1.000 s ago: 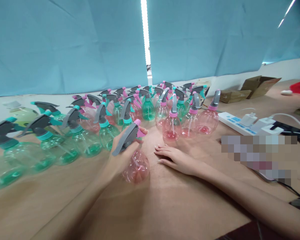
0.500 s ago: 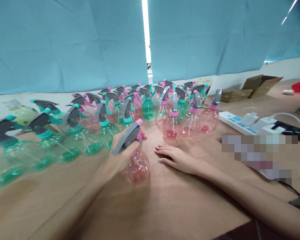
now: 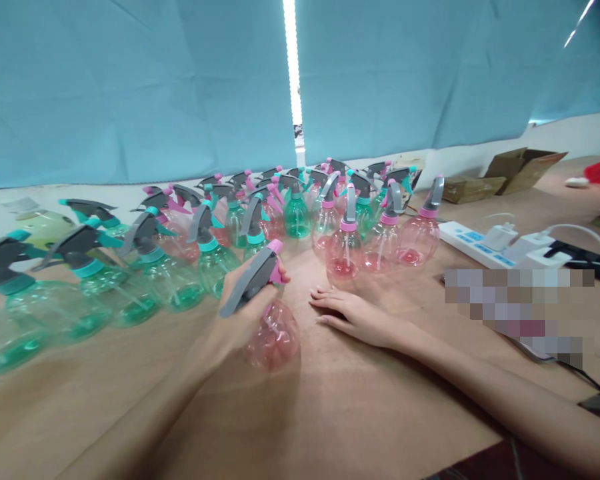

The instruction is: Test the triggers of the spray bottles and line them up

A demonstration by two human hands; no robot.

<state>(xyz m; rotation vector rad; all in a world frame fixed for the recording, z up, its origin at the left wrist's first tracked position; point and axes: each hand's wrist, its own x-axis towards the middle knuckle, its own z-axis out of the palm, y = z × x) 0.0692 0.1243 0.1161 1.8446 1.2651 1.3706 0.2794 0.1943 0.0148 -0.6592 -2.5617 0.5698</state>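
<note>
My left hand (image 3: 245,307) is wrapped round the neck of a clear pink spray bottle (image 3: 276,340) with a grey and pink trigger head. The bottle stands near the middle of the brown table (image 3: 340,413), its head leaning up to the right. My right hand (image 3: 355,315) lies flat on the table to the right of that bottle, fingers stretched out and holding nothing. Just beyond its fingers stands another pink spray bottle (image 3: 344,257). Green spray bottles (image 3: 183,283) stand in a row left of my left hand.
Several more pink and green bottles stand along the back. A white power strip (image 3: 473,245) with plugs and cables, a blurred-out flat object (image 3: 525,317) and cardboard boxes (image 3: 523,172) are on the right. Blue cloth (image 3: 130,87) hangs behind.
The head of the held bottle has tipped slightly to the left with my left hand. My right hand has not moved.
</note>
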